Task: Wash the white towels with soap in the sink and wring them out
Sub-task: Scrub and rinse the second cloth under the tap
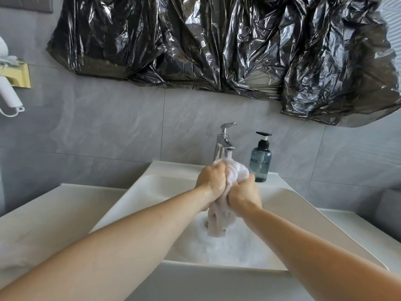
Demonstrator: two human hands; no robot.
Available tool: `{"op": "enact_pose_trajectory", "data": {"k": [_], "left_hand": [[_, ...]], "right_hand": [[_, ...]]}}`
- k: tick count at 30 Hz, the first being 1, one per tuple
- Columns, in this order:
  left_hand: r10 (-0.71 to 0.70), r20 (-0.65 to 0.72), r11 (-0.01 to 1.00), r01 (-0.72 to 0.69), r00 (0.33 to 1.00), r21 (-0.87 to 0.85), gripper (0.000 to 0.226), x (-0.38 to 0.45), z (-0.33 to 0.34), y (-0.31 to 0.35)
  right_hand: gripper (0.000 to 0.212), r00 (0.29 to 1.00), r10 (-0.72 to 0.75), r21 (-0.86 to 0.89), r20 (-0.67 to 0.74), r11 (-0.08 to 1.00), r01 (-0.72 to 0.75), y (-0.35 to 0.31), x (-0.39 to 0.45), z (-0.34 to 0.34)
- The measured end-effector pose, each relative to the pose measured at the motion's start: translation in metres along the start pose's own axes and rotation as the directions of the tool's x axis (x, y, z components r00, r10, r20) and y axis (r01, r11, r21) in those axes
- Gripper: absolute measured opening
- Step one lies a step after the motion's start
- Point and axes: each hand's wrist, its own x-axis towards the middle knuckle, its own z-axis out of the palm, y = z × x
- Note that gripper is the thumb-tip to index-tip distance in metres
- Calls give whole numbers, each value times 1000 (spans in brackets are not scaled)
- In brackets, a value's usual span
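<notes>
Gripping the soapy white towel (235, 170) in left hand (211, 181) and right hand (244, 195), she risks splashing suds over the sink (303, 205) rim.

Head view, close above sink (138, 192), facing forward-down.

Above us, crumpled black plastic sheeting (217, 44) covers the grey tiled wall (108, 127); a white wall-mounted hairdryer (8, 94) hangs at left.
</notes>
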Motion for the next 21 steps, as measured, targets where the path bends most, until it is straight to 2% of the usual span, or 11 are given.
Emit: {"op": "enact_pose_trajectory", "data": {"k": [1, 3, 6, 8, 10, 13, 14, 16, 19, 21], "left_hand": [[-39, -24, 998, 40, 999, 53, 46, 5, -2, 1], [-102, -95, 994, 105, 990, 32, 47, 17, -7, -1], [-14, -150, 1000, 10, 989, -30, 64, 2, -9, 5], [55, -29, 998, -56, 998, -24, 66, -6, -2, 5], [87, 13, 993, -87, 996, 81, 60, -3, -3, -3], [13, -40, 994, -9, 999, 105, 53, 11, -20, -13], [1, -51, 995, 4, 999, 103, 53, 14, -24, -17], [50, -63, 993, -43, 997, 109, 63, 8, -26, -17], [194, -112, 976, -181, 975, 119, 73, -3, -24, -2], [180, -139, 978, -163, 974, 131, 69, 3, -23, 11]], "right_hand": [[22, 1000, -22, 36, 4, 999, 22, 0, -3, 4], [12, 995, -102, 46, -10, 994, 103, -5, -10, 7], [19, 996, -87, -25, -14, 996, 86, -8, -5, 2], [30, 1000, -3, -96, 23, 995, 5, -1, 2, -1], [34, 997, -1, -58, 72, 998, 5, 1, 0, 0], [17, 993, -92, 34, 74, 995, 90, -10, -12, -5], [17, 990, -124, 41, 73, 992, 121, -11, -14, -7], [19, 986, -151, -2, 76, 988, 152, -8, -18, -9], [19, 988, -110, 13, 109, 994, 109, -1, -24, -10], [29, 987, -101, 57, 125, 994, 95, -2, -26, -11]]}}
